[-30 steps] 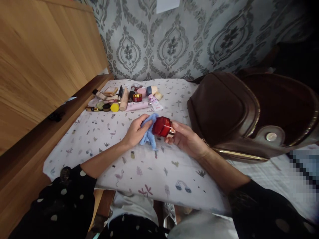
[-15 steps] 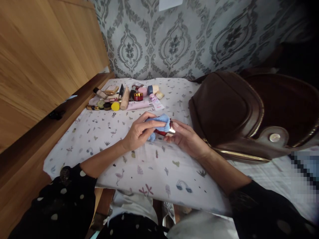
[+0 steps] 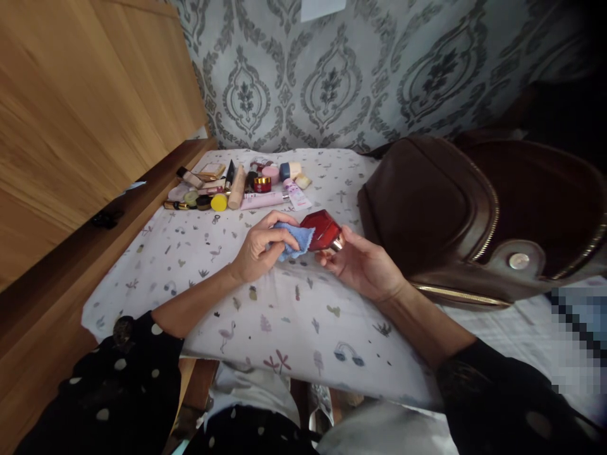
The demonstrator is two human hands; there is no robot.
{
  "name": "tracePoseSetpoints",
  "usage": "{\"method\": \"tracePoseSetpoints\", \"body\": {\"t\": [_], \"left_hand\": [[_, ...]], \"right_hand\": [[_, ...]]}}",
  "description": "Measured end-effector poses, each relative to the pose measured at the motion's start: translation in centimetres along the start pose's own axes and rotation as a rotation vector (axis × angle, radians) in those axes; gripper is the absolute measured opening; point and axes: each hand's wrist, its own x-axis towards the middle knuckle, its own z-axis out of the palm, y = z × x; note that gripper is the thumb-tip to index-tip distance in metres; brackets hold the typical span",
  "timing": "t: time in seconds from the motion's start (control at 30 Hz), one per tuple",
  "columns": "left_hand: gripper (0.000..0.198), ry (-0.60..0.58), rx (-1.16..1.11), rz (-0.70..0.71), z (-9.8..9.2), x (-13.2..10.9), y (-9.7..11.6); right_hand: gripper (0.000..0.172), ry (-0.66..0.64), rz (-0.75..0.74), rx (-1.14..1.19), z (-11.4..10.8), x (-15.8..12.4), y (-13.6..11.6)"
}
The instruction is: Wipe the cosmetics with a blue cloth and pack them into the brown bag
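Note:
A red faceted bottle (image 3: 324,229) with a metallic neck is gripped by my right hand (image 3: 363,264) just above the patterned white cloth (image 3: 284,316) on the table. My left hand (image 3: 260,246) is closed on a small blue cloth (image 3: 294,239) and presses it against the bottle's left side. Both hands meet near the middle of the table.
A row of cosmetics (image 3: 237,184), tubes, jars and compacts, lies at the far left of the cloth. A large brown leather bag (image 3: 455,208) stands to the right, close to my right hand. A wooden panel (image 3: 80,107) and ledge (image 3: 118,215) run along the left.
The blue cloth covered most of the bottle half a second ago; it has slid back to the left, and the red bottle is exposed again, tilted a little higher.

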Motion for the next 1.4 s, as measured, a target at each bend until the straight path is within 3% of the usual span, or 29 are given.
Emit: {"method": "tracePoseSetpoints", "body": {"t": [0.3,0.43,0.57,0.77,1.0,1.17,1.4], "left_hand": [[0.015,0.076,-0.019,-0.084,0.8,-0.2,-0.7],[0.018,0.084,-0.080,-0.188,0.9,-0.2,-1.1],[0.026,0.016,-0.169,-0.315,0.7,0.1,-1.3],[0.036,-0.081,-0.557,-0.518,1.4,-0.1,-2.1],[0.034,-0.019,-0.853,-0.791,2.1,-0.3,-2.3],[0.030,0.008,-0.899,-0.863,2.1,-0.3,-2.1],[0.031,-0.020,-0.965,-0.896,2.3,-0.4,-2.3]], "right_hand": [[0.036,-0.066,0.074,-0.018,-0.3,0.1,-0.1],[0.039,-0.094,0.080,-0.078,-0.1,0.0,0.1],[0.039,-0.096,0.074,-0.076,0.2,-0.1,0.1],[0.038,-0.084,-0.015,-0.041,0.1,0.1,0.3],[0.041,-0.051,-0.080,-0.041,0.3,0.1,0.4],[0.041,0.013,-0.167,-0.028,0.1,0.4,0.7],[0.044,0.048,-0.322,-0.212,0.0,0.6,1.4]]}}
